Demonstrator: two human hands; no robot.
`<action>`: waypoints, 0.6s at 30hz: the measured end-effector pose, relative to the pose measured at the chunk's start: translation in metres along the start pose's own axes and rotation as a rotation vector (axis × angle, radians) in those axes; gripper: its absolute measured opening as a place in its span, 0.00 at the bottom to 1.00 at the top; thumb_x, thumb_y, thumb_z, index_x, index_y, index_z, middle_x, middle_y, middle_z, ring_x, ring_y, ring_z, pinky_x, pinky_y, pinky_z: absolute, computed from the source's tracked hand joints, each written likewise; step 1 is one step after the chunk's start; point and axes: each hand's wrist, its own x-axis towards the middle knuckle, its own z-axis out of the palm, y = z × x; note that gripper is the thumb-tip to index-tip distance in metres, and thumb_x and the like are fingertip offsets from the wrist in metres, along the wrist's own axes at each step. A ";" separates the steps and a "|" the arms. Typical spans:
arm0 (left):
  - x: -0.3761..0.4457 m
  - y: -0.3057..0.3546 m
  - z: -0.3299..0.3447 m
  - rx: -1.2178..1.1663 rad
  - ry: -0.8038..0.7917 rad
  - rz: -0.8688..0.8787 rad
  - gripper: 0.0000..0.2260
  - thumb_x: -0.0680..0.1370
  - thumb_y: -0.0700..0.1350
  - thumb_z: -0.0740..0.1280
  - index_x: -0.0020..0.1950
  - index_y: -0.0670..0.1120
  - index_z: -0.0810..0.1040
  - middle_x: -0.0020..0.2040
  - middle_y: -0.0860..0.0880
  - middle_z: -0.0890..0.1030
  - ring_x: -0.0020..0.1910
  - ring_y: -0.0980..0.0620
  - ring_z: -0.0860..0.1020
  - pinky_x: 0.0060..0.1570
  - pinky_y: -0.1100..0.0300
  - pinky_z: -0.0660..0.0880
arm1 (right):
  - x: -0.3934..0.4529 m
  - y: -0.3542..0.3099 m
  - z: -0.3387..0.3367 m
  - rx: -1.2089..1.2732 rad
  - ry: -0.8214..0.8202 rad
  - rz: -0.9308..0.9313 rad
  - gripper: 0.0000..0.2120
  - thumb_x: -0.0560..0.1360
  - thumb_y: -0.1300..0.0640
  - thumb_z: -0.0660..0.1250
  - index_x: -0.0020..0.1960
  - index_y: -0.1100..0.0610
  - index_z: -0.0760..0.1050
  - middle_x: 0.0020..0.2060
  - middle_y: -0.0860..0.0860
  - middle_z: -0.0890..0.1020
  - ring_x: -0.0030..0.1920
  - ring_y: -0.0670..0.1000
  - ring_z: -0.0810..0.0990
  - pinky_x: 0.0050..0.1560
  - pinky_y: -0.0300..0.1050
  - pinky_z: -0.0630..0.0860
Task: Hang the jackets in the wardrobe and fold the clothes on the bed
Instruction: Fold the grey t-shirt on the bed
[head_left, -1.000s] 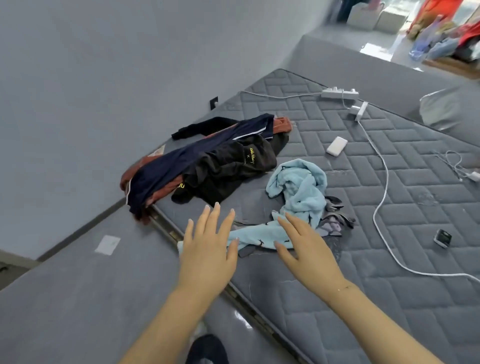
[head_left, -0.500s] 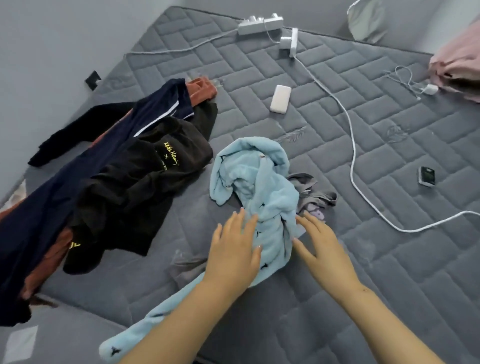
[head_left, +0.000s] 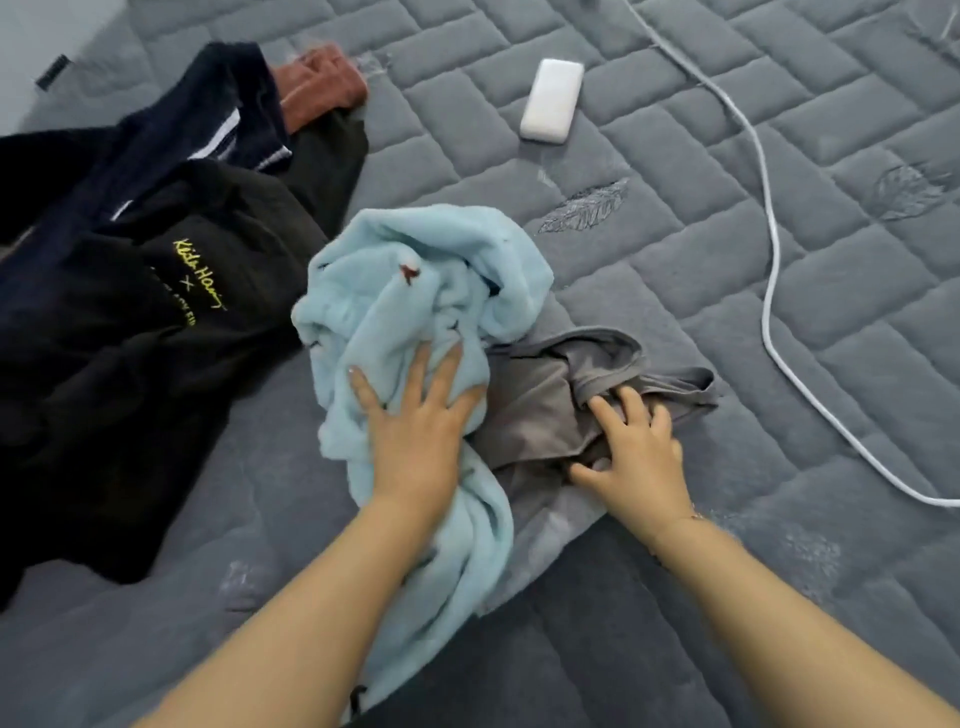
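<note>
Your left hand (head_left: 415, 436) lies flat on the light blue fleece garment (head_left: 415, 291), fingers straight and spread, pressing it into the grey quilted mattress (head_left: 727, 312). Just beside it, your right hand (head_left: 634, 452) curls its fingers into the grey garment (head_left: 540, 410), bunching the cloth in its grasp. The two garments touch at their edges. To the left, a black jacket with yellow lettering (head_left: 156, 322) lies heaped with a navy garment (head_left: 208, 114) and a rust-coloured one (head_left: 322, 78). Farther off rest a white power bank (head_left: 551, 98) and a white cable (head_left: 769, 249).
</note>
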 end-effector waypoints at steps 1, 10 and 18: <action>0.001 -0.026 0.002 0.041 -0.010 -0.040 0.27 0.79 0.48 0.64 0.75 0.64 0.60 0.81 0.53 0.41 0.79 0.46 0.39 0.62 0.25 0.29 | 0.001 -0.001 0.001 -0.006 0.038 -0.024 0.33 0.70 0.47 0.73 0.72 0.48 0.65 0.73 0.50 0.60 0.67 0.61 0.60 0.61 0.59 0.70; -0.016 -0.050 -0.043 -0.315 -0.032 0.100 0.28 0.76 0.45 0.67 0.75 0.58 0.64 0.81 0.49 0.49 0.79 0.47 0.46 0.73 0.37 0.41 | -0.040 0.008 -0.011 0.441 0.101 -0.160 0.21 0.68 0.70 0.69 0.60 0.58 0.78 0.54 0.48 0.77 0.55 0.52 0.77 0.49 0.36 0.67; -0.067 0.075 -0.019 -0.556 -0.426 0.305 0.34 0.75 0.59 0.69 0.77 0.60 0.58 0.71 0.52 0.67 0.70 0.50 0.66 0.68 0.49 0.65 | -0.134 0.064 -0.003 0.552 0.347 -0.064 0.19 0.66 0.77 0.68 0.53 0.61 0.77 0.50 0.52 0.76 0.52 0.55 0.75 0.56 0.48 0.71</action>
